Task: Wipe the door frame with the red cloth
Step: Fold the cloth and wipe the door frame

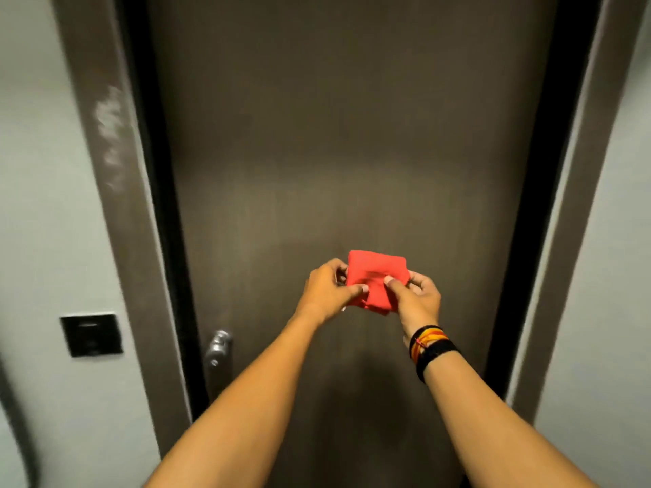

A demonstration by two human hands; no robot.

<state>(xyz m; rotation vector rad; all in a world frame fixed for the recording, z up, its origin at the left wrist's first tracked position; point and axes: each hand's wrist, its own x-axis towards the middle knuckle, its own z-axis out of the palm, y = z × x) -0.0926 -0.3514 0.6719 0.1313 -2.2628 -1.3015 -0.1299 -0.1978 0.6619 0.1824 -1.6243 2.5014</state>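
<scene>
Standing before the closed brown door, left hand (pixel 329 288) and right hand (pixel 417 297) pinch the folded red cloth (pixel 375 276), seemingly readying it, which must next reach the grey-brown door frame (pixel 116 177).

We see two hands, a left hand (pixel 326 288) and a right hand (pixel 415 297), one red cloth (pixel 375 280), one door (pixel 345 135), one knob (pixel 218 346) at seven o'clock, and one black wall plate (pixel 91 334) at eight o'clock.

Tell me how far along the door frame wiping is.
Done: nothing that I can confirm; whitish smears show on the left door frame. In hand: the folded red cloth is held by the left hand and right hand before the door, off the frame. Left: both frame sides.
</scene>
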